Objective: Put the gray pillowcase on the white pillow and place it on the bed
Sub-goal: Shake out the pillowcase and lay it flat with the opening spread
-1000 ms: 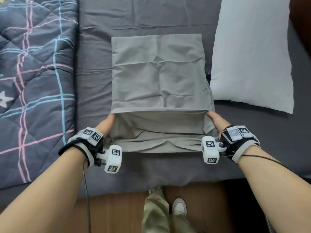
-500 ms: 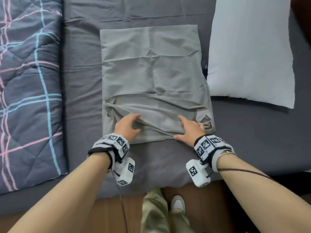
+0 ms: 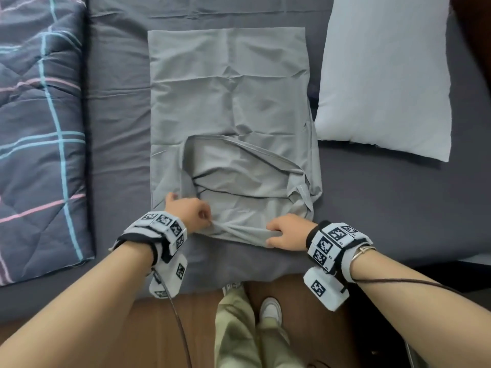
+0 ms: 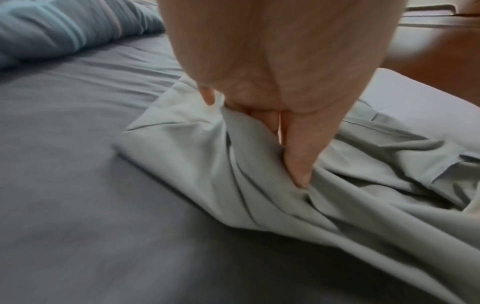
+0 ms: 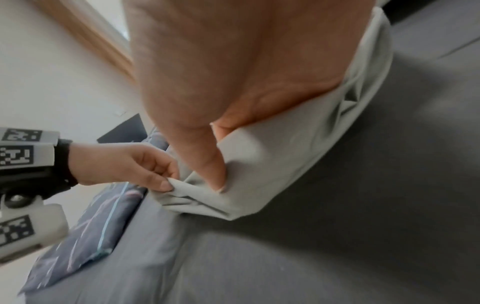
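Observation:
The gray pillowcase [image 3: 228, 102] lies flat in the middle of the bed, its open end rumpled toward me. My left hand [image 3: 187, 212] pinches a bunch of the near hem [image 4: 259, 174] between thumb and fingers. My right hand [image 3: 285, 231] grips the same hem a little to the right, thumb on top [image 5: 246, 174]. The cloth between the hands is gathered into folds. The white pillow [image 3: 385, 75] lies untouched on the bed to the right of the pillowcase.
A dark gray sheet [image 3: 385, 208] covers the bed. A folded plaid quilt [image 3: 39, 128] lies at the left. The bed's near edge meets a wooden floor [image 3: 202, 314], where my trouser leg and shoe [image 3: 269, 309] stand.
Both hands came out from the sides of the pillowcase's opening, moved to its near hem and closed on it, bunching the cloth. The opening has collapsed and rumpled.

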### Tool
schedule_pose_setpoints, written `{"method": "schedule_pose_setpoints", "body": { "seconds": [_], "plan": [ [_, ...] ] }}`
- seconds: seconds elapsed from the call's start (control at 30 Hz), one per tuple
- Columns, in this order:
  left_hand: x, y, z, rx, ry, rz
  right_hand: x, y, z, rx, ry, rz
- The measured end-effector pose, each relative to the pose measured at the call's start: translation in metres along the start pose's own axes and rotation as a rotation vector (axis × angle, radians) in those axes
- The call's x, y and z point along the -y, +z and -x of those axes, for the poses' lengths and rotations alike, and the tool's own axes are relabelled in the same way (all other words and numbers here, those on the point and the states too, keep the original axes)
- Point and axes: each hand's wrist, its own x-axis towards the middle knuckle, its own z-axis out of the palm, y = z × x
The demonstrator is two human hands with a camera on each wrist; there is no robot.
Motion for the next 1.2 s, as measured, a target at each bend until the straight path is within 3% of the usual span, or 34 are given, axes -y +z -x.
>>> {"method": "schedule_pose_setpoints", "body": {
  "seconds": [0.17,0.27,0.37,0.47,0.53,0.63,0.7,0.83,0.9,1.0,1.1,1.17,1.2],
  "plan": [
    [0.025,0.046,0.041,0.252,-0.126,0.049,0.003,0.011,0.010,0.103,0.081,0.032],
    [0.034,0.062,0.049,0.376,-0.195,0.270,-0.007,0.011,0.007,0.035,0.211,-0.001],
    [0.033,0.050,0.041,0.262,-0.304,0.510,-0.018,0.000,0.000,-0.084,0.331,-0.011],
    [0.030,0.021,0.027,0.022,-0.371,0.414,-0.025,-0.016,-0.009,-0.159,0.387,-0.109],
    [0.027,0.003,0.013,-0.058,-0.352,0.432,-0.028,-0.027,-0.020,-0.244,0.422,-0.244],
    [0.021,-0.015,-0.004,-0.030,-0.281,0.553,-0.027,-0.044,-0.026,-0.367,0.489,-0.378],
    [0.024,-0.022,-0.017,-0.025,-0.286,0.462,-0.022,-0.058,-0.030,-0.397,0.553,-0.310],
    [0.036,-0.047,-0.032,-0.194,-0.392,0.444,-0.016,-0.083,-0.033,-0.587,0.613,-0.253],
    [0.041,-0.060,-0.037,-0.214,-0.423,0.468,-0.015,-0.092,-0.038,-0.669,0.640,-0.263],
    [0.048,-0.064,-0.043,-0.116,-0.417,0.404,-0.014,-0.095,-0.046,-0.556,0.693,-0.181],
    [0.052,-0.061,-0.053,-0.214,-0.329,0.345,-0.014,-0.087,-0.055,-0.543,0.571,-0.017],
    [0.049,-0.060,-0.059,-0.326,-0.166,0.372,-0.011,-0.076,-0.062,-0.579,0.320,0.120],
    [0.045,-0.059,-0.061,-0.315,-0.075,0.382,-0.008,-0.070,-0.064,-0.541,0.206,0.140]
  ]
}}
